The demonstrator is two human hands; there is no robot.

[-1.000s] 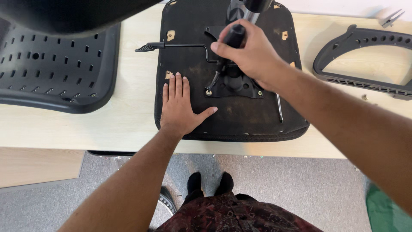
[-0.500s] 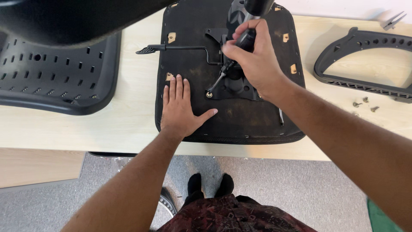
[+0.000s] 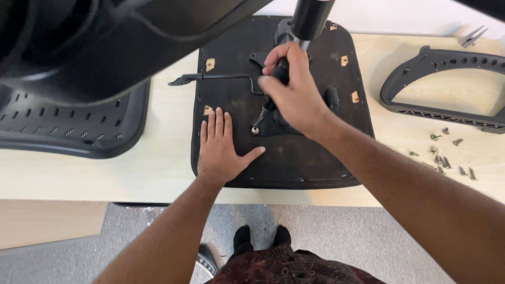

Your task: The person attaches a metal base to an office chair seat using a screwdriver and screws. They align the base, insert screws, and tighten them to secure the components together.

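Your left hand (image 3: 221, 150) lay flat, fingers together and thumb spread out toward three o'clock, pressed on the upturned seat pan (image 3: 294, 163), a rounded-square slab covered in dull black fabric with small tan patches showing near its edges. The pan rested at the middle of a pale, smooth wooden table (image 3: 158, 168).

Your right hand (image 3: 294, 97) was closed in a fist around the dark, rounded handle of a tool (image 3: 281, 71); its thin metal shank (image 3: 261, 115) slanted down toward seven o'clock and met a small bright bolt head (image 3: 255, 130) on the black mechanism plate, just at one o'clock from your left thumb. A slim black lever (image 3: 215, 78) with a ribbed paddle end ran out toward nine o'clock from the mechanism. A glossy black cylinder (image 3: 311, 18) stood up at twelve o'clock, just above your right fist.

At nine o'clock a moulded black plastic shell (image 3: 68, 131) with rows of slots lay on the table, partly under a large, blurred black shape. At three o'clock lay a curved dark-grey plastic armrest frame (image 3: 436, 105) with a line of holes, and below it a scatter of small metal screws (image 3: 444, 158).
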